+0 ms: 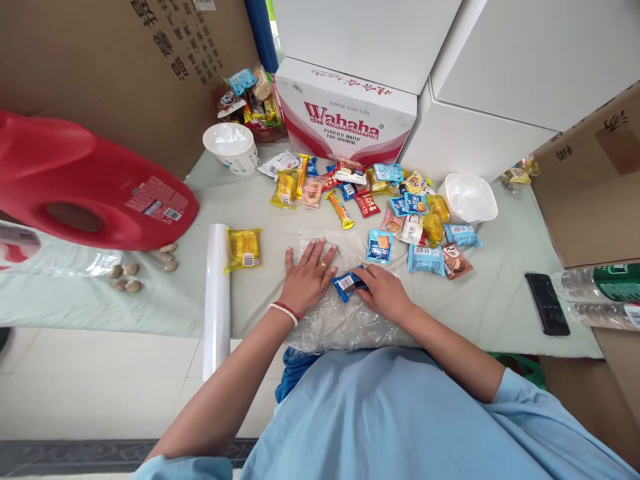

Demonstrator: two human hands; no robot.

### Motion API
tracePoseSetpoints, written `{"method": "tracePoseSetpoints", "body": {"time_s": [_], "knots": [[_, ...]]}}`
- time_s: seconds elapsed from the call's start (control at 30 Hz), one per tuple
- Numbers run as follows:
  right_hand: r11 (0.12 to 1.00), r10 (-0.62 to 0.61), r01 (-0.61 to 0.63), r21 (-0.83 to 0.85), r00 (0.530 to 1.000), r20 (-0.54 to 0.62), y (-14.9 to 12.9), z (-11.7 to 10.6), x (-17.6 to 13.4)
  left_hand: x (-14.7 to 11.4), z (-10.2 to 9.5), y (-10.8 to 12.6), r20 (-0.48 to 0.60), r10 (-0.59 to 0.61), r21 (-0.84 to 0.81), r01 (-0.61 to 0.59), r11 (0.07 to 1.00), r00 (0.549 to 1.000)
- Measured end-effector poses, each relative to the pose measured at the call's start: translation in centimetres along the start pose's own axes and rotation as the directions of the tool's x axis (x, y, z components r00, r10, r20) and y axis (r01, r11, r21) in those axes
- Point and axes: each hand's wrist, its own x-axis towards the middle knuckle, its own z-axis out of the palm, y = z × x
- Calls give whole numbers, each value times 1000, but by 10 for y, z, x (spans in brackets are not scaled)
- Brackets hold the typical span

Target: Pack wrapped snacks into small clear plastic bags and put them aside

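Note:
My left hand (306, 280) lies flat on a clear plastic bag (330, 327), its fingers stretched out, a ring on one finger. Just to its right, my right hand (387, 293) has thumb and fingers closed on the end of a small blue snack packet (344, 287), which is low over or on the plastic; I cannot tell which. A light-blue snack packet (380, 246) lies beyond the right hand. Left of my left hand, a yellow snack packet (244, 249) sits beside a white roll of plastic film (217, 300).
Several wrapped snacks (367, 204) are scattered before a Wahaha carton (345, 113). A paper tub (231, 148) and white plastic bowl (469, 199) flank them. At left stands a red jug (90, 187); at right are a phone (547, 304) and bottles (605, 283).

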Motion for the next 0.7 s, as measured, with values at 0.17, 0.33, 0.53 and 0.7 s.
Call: {"method": "tracePoseSetpoints", "body": {"time_s": [0.17, 0.33, 0.53, 0.7], "knots": [[995, 98, -100, 12, 988, 123, 1, -9, -4, -12, -7, -13, -18, -6, 1, 6, 1000, 1000], [986, 162, -150, -80, 971, 178, 5, -26, -1, -19, -8, -21, -9, 0, 7, 0, 1000, 1000], [943, 331, -327, -56, 939, 95, 11, -46, -6, -17, -10, -20, -2, 4, 10, -4, 1000, 1000], [974, 228, -227, -29, 962, 147, -16, -40, -3, -18, -9, -22, -10, 12, 7, -12, 1000, 1000]]}}
